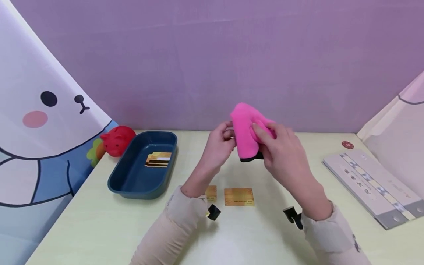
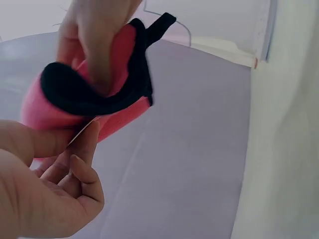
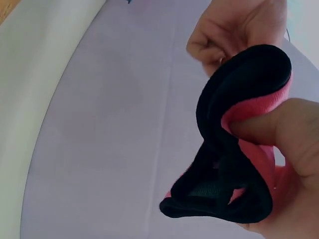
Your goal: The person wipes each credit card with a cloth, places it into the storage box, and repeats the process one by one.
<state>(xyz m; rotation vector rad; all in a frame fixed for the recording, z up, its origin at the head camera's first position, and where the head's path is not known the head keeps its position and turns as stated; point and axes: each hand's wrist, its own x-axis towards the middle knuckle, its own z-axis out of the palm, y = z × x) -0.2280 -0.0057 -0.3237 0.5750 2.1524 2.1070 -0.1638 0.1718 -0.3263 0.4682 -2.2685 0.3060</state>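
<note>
A pink fabric pouch (image 1: 246, 129) with black edging is held up over the table by my right hand (image 1: 286, 158). The right thumb presses into its side, and the fabric folds there. In the right wrist view, the pouch's black rim (image 3: 244, 84) bends into a wavy opening. My left hand (image 1: 218, 145) is beside the pouch's left side, and in the left wrist view it pinches a thin card (image 2: 81, 132) between thumb and fingers, seen edge-on right against the pink fabric. A black strap (image 2: 162, 29) sticks out from the rim.
Gold cards (image 1: 238, 197) lie on the table below my hands. More gold cards (image 1: 158, 159) lie in a blue tray (image 1: 144, 195) at left, beside a red piggy bank (image 1: 117, 141). At right are a grey folder-like booklet (image 1: 371, 187) and a small red disc (image 1: 347, 145).
</note>
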